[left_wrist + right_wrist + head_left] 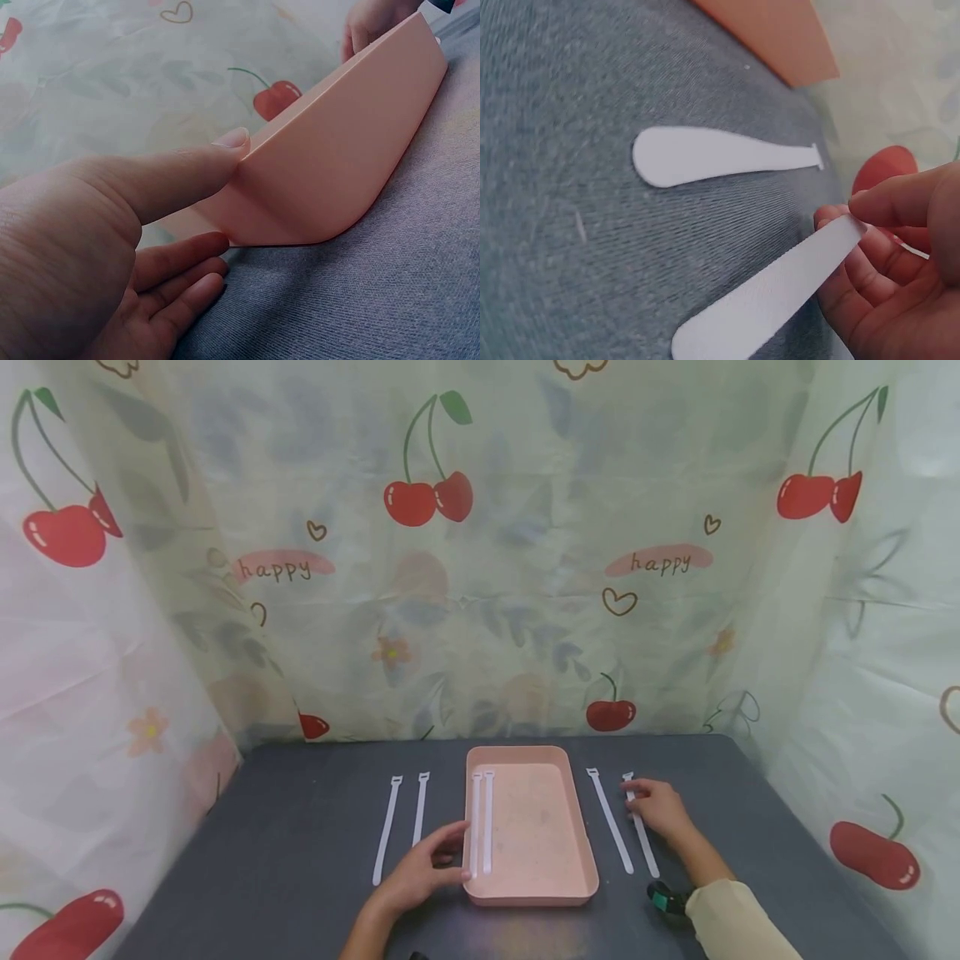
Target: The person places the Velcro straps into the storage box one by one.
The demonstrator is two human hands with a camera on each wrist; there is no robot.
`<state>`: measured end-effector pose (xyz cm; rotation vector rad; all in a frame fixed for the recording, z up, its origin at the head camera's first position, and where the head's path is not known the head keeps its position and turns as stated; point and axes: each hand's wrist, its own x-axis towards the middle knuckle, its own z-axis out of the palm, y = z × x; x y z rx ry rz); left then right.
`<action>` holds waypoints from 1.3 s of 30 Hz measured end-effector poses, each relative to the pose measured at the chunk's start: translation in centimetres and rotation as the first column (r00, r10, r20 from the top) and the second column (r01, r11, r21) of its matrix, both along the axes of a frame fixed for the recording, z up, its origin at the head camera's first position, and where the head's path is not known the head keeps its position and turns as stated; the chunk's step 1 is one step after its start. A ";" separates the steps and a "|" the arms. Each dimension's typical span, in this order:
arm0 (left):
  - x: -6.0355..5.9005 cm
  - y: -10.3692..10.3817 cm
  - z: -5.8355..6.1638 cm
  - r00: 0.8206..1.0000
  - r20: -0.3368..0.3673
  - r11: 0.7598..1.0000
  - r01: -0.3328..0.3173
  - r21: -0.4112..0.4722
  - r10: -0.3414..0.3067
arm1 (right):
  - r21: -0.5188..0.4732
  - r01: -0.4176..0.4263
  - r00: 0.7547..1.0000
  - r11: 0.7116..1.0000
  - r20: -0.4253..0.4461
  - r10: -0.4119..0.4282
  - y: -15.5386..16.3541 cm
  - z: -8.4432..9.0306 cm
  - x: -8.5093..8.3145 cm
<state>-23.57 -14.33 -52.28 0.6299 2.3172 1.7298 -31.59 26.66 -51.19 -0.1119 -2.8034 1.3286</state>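
My right hand (658, 808) pinches a white cable tie strap (769, 292) between thumb and fingers, near its slotted head end; the rounded tail points toward me. A second white strap (611, 822) lies flat just left of it, apart from the hand. In the middle stands a shallow pink tray (536, 893) with two white straps (489, 822) side by side along its left wall. My left hand (423, 868) touches the tray's left side near the front corner. In the left wrist view its thumb rests at the rim and its extended fingers are low by the wall.
Two more white straps (387, 831) lie on the dark grey table (300, 860) left of the tray, one partly behind my left hand. Curtains (480, 568) printed with cherries enclose the back and both sides. A black wrist device (667, 900) is by my right sleeve.
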 end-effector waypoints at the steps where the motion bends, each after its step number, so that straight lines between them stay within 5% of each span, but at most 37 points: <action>1: 0.0 0.0 0.0 1.000 0.003 1.000 -0.001 0.002 0.001 | -0.013 0.003 1.000 1.000 -0.005 -0.003 0.0 0.1 0.1; 16: 0.0 0.0 -0.2 1.000 0.010 1.000 -0.001 0.004 0.001 | -0.119 -0.036 0.998 0.992 -0.053 0.030 -0.9 3.2 1.0; 39: -0.2 0.0 -0.2 1.000 0.018 1.000 -0.006 0.006 0.006 | -0.254 -0.138 0.990 0.957 -0.022 0.137 -5.4 6.9 -0.4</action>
